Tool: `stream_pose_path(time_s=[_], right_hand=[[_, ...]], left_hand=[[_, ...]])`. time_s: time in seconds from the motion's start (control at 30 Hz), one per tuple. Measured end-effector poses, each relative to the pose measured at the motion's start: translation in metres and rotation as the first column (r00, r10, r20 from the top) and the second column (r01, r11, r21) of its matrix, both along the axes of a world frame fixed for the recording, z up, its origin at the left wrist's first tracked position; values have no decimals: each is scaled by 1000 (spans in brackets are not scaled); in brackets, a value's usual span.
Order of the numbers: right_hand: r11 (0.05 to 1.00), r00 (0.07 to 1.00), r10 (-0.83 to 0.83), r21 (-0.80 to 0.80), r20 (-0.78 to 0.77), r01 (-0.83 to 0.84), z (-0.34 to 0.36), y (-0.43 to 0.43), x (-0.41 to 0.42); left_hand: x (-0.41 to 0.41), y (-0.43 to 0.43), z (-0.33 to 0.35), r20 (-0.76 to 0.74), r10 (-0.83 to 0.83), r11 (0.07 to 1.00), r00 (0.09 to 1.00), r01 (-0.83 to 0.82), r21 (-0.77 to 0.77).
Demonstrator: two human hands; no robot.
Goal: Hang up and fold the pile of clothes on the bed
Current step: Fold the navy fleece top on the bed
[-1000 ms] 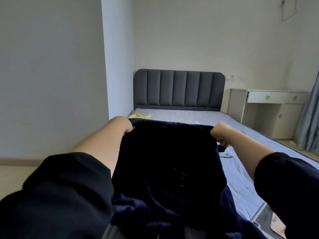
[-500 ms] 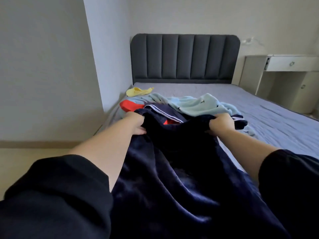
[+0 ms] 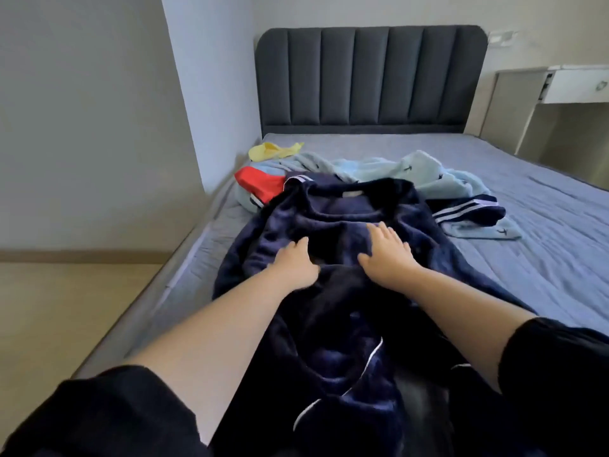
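Left hand (image 3: 295, 262) and right hand (image 3: 387, 255) lie side by side, palms down on the chest of the navy fleece top (image 3: 329, 308). Fingers are straight and a bit spread, gripping nothing. Left is slightly blurred but reads flat too. Looks like they are pressing and smoothing the fabric so it lies flat for folding.

The top is spread on the bed (image 3: 543, 225) neck-end away from the person, with the collar just beyond the fingertips. Its lower part runs back under both forearms toward the body and is bunched there, white piping showing. Not yet folded, so I judge this as the lay-out step, early in the task.

Just past the collar is the rest of the pile, touching the top:
- light blue garment (image 3: 418, 173), crumpled
- dark striped piece (image 3: 468, 209), beyond and right of the right hand
- red piece (image 3: 260, 184), beyond the left hand
- yellow item (image 3: 273, 150), farther out, near the wall side

Bare sheet lies right of the right hand – room to set folded things. Headboard (image 3: 369, 77) far ahead, white desk (image 3: 573, 85) far right
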State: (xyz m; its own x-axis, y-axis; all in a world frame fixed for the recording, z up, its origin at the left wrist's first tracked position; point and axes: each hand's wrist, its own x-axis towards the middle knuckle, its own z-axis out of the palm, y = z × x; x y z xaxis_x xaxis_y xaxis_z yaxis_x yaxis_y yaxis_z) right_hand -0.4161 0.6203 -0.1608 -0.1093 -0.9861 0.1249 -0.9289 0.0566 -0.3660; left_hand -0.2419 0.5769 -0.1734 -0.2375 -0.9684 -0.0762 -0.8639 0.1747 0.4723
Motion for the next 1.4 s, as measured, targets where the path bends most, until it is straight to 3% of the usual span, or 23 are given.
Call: stream_pose_path(time_s=[0.1, 0.17, 0.23, 0.37, 0.5, 0.57, 0.63, 0.7, 0.8, 0.9, 0.93, 0.97, 1.0, 1.03, 1.07, 1.1, 1.13, 1.17, 1.2, 1.23, 1.27, 1.3, 1.4], right_hand=[[999, 995, -2, -45, 95, 7, -47, 33, 18], [991, 990, 6, -134, 142, 13, -71, 58, 27], [986, 994, 19, -166, 104, -1, -90, 82, 34], [995, 997, 64, -72, -47, -67, -93, 99, 36], [990, 992, 108, -101, 58, -102, -76, 108, 47], [972, 982, 189, -141, -9, -188, -75, 114, 54], [951, 945, 297, -41, -140, -305, -80, 116, 63], [934, 897, 358, 78, -258, -350, -88, 117, 73], [941, 888, 338, 95, -312, -325, -97, 115, 82], [951, 902, 307, 66, -303, -301, -97, 113, 84], [953, 907, 301, 65, -295, -295, -96, 113, 84], [954, 911, 298, 66, -285, -291, -95, 113, 84], [954, 912, 300, 68, -280, -293, -95, 114, 84], [953, 914, 301, 63, -273, -295, -95, 115, 83], [955, 922, 294, 42, -252, -294, -94, 116, 83], [959, 939, 276, -7, -205, -283, -94, 117, 82], [963, 960, 249, -76, -127, -260, -92, 118, 82], [962, 974, 224, -151, -31, -226, -90, 120, 82], [958, 977, 205, -215, 55, -189, -87, 122, 82], [953, 976, 188, -261, 113, -154, -84, 124, 81], [948, 978, 165, -295, 130, -121, -82, 125, 79], [939, 985, 128, -333, 115, -83, -79, 126, 78], [955, 998, -67, -291, -9, 62, -64, 131, 69]], left_hand=[[9, 40, -56, 219, -28, 999, 975, 21, 36], [14, 69, -84, 316, -31, 997, 948, 54, -63], [13, 94, -97, 251, -3, 976, 968, 58, -212], [13, 119, -76, -127, -4, 935, 992, -41, -352], [43, 121, -72, -58, 294, 829, 954, -285, -481], [67, 115, -72, -61, 542, 797, 838, -536, -277], [92, 108, -66, -70, 691, 722, 719, -691, 39], [109, 99, -66, -79, 665, 738, 743, -636, 227], [115, 95, -51, -119, 474, 796, 873, -367, 482], [128, 90, -29, -176, 498, 735, 849, -306, 605], [136, 85, -25, -277, 599, 646, 751, -248, 722], [143, 81, -19, -392, 716, 547, 578, -115, 829], [152, 77, -17, -492, 817, 521, 302, -18, 854], [161, 70, -11, -600, 800, 595, -5, -122, 794], [171, 60, -5, -714, 662, 639, -229, -326, 697], [183, 56, 1, -821, 432, 648, -372, -505, 570], [193, 55, 5, -902, 287, 654, -323, -622, 431], [202, 55, 9, -966, 208, 668, -150, -700, 253], [207, 57, 12, -972, 208, 675, 109, -735, 62], [206, 57, 10, -884, 247, 699, 396, -705, -120], [202, 60, 5, -746, 262, 745, 613, -619, -247], [193, 65, -1, -624, 254, 819, 739, -507, -267], [140, 81, -15, -384, 203, 968, 901, -243, -58]])
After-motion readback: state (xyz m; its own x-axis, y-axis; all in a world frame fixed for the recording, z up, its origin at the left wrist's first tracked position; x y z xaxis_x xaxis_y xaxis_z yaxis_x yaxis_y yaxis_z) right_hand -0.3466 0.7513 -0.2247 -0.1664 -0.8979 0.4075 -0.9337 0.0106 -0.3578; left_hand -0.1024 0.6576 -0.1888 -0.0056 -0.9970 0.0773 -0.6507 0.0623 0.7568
